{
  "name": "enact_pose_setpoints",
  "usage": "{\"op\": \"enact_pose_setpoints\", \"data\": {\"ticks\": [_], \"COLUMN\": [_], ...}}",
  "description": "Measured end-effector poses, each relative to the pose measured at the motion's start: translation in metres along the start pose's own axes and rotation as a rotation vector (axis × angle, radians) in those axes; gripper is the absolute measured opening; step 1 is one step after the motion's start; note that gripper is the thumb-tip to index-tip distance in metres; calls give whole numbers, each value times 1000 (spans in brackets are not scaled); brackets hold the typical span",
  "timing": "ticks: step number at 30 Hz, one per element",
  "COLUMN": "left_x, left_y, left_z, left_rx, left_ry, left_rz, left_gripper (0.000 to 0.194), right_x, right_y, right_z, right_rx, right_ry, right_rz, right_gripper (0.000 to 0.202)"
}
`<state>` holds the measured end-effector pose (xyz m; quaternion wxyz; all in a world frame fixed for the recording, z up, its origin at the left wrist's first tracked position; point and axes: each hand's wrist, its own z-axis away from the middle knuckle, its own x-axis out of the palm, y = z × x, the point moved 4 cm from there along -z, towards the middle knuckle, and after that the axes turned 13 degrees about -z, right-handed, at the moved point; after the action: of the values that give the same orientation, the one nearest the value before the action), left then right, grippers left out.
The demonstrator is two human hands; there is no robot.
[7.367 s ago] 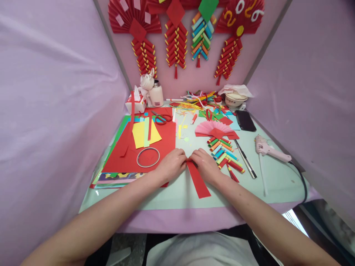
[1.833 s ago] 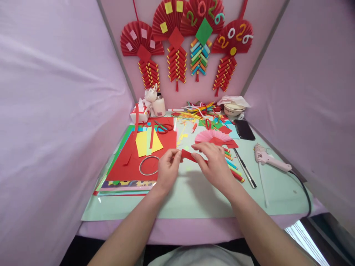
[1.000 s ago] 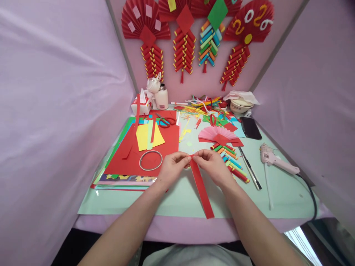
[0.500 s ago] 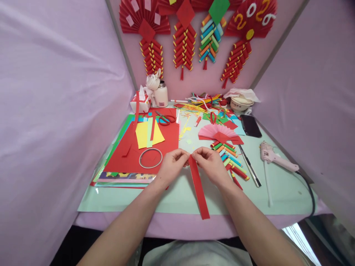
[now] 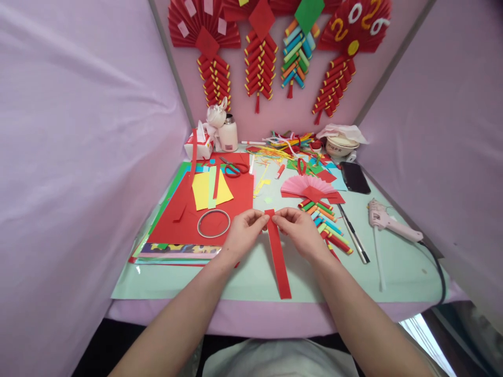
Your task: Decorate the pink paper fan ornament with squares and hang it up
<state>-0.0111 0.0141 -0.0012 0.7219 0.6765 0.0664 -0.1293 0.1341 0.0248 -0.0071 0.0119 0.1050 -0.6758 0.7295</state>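
Observation:
A long red paper strip (image 5: 279,264) hangs down toward the table's front edge, its upper end between my hands. My left hand (image 5: 248,230) pinches the left side of that end between thumb and fingers. On the right side, my right hand (image 5: 295,228) pinches the same end, its thumb and index finger at the edge. A short piece of the strip shows above the fingertips. Just right of my right hand lies a pink paper fan (image 5: 308,186) with colourful rolled paper tubes (image 5: 328,224) below it.
Red sheets (image 5: 173,209) with a metal ring (image 5: 213,236) and scissors (image 5: 236,168) lie left. A pen (image 5: 354,235), glue gun (image 5: 395,222) and phone (image 5: 354,178) are right. Pipe cleaners (image 5: 294,140), a bottle (image 5: 228,135) and a bowl (image 5: 341,146) stand behind.
The strip has moved up and slightly left, and its top end now sticks out above my fingertips. Both hands stay pinched on it, with small shifts of the fingers.

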Motion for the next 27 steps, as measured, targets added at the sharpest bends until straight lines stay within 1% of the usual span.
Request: {"op": "enact_pose_setpoints", "data": {"ticks": [6,9,12,16,18,20,22,25,27], "left_x": [-2,0,2,1,1,2,4,4,4], "left_y": [5,1,-5,-10,-10,-10,-8,-7,-7], "left_z": [3,1,-2,-4,-5,-4,-3,-2,-2], "left_rx": [-1,-19,-31,-55,-99,-156,-206,-232,-211], "left_ry": [48,7,-33,-37,-60,-114,-174,-217,-210], "left_rz": [1,62,96,132,246,384,469,469,424], "left_gripper": [22,22,22,21,21,23,25,27,27], "right_x": [1,0,-2,-2,-2,-2,-3,-4,-5], "right_y": [1,3,7,9,8,6,4,4,5], "right_z": [0,-1,-2,-3,-3,-4,-5,-6,-6], "right_rx": [28,12,29,52,56,45,24,24,39], "right_ry": [-28,-27,-19,-35,-49,-55,-54,-76,-94], "right_rz": [28,19,-3,1,-58,-156,-214,-181,-128], "right_gripper": [20,22,23,22,23,23,23,23,24]}}
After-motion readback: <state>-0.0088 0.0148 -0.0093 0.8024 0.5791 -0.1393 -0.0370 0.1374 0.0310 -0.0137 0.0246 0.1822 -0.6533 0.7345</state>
